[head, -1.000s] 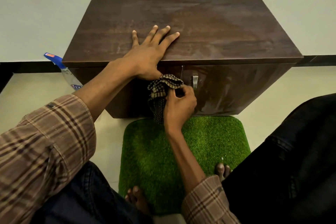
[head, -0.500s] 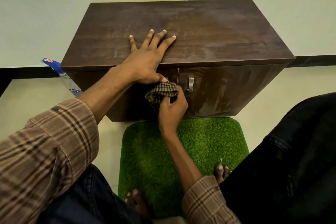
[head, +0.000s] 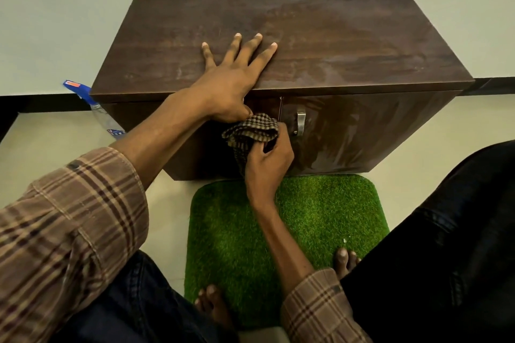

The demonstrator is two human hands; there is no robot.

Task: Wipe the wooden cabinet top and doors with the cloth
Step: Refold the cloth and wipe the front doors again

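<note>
Since a second ago: cloth (head: 252,131) raised slightly up the door front, now bunched just under the cabinet top's (head: 320,36) front edge, at the seam between the two doors and just left of the metal handle (head: 300,122). Right hand (head: 269,160) closed around the cloth, fingers pinching the checked fabric against the door face. Left hand (head: 234,78) spread flat, palm down on the top near the front edge, thumb hooked over the lip close to the cloth; unchanged in placement, serving as a brace. Probable meaning: wiping of the upper door area near the handle in progress; top streaked as if already wiped, right door (head: 362,131) glossy, left door mostly hidden by the forearm. Surroundings: dark wood-grain cabinet against a pale wall, on a light floor; green grass mat (head: 306,217) directly in front, bare toes at its near edge; spray bottle (head: 92,104) just beside the cabinet's left side, partly hidden.
</note>
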